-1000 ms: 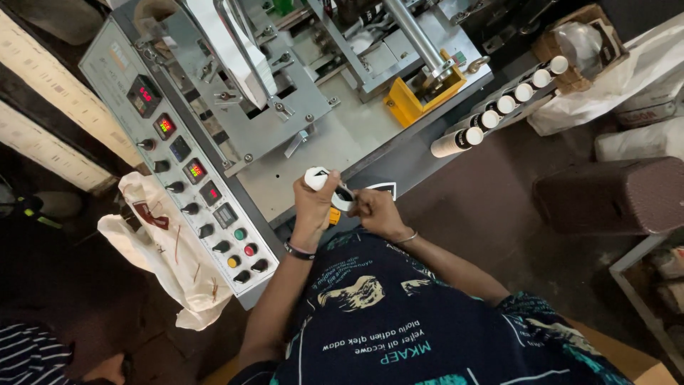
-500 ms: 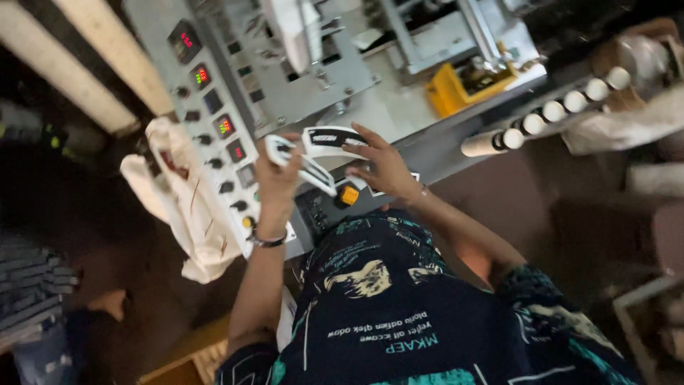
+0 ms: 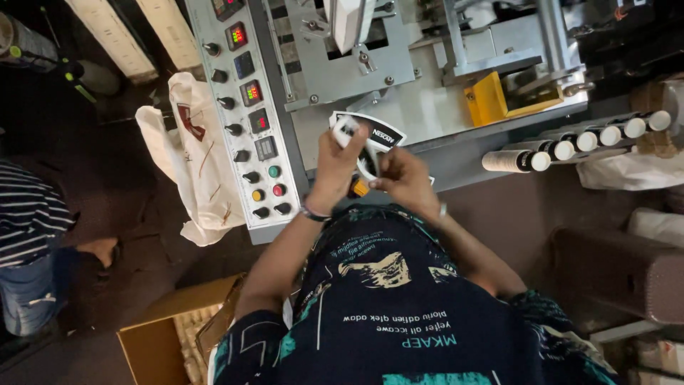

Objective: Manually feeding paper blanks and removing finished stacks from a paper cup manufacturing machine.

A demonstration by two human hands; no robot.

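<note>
Both hands pinch a curved black-and-white paper blank [image 3: 370, 139] between them, just above the machine's counter [image 3: 427, 114]: left hand [image 3: 340, 160] gripping its left end, right hand [image 3: 400, 178] its lower edge, beside the control panel [image 3: 249, 114].

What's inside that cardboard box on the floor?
The cardboard box is open, showing pale stacked paper-like pieces. The person's left arm and shirt cover its right side, so the rest is hidden.
</note>
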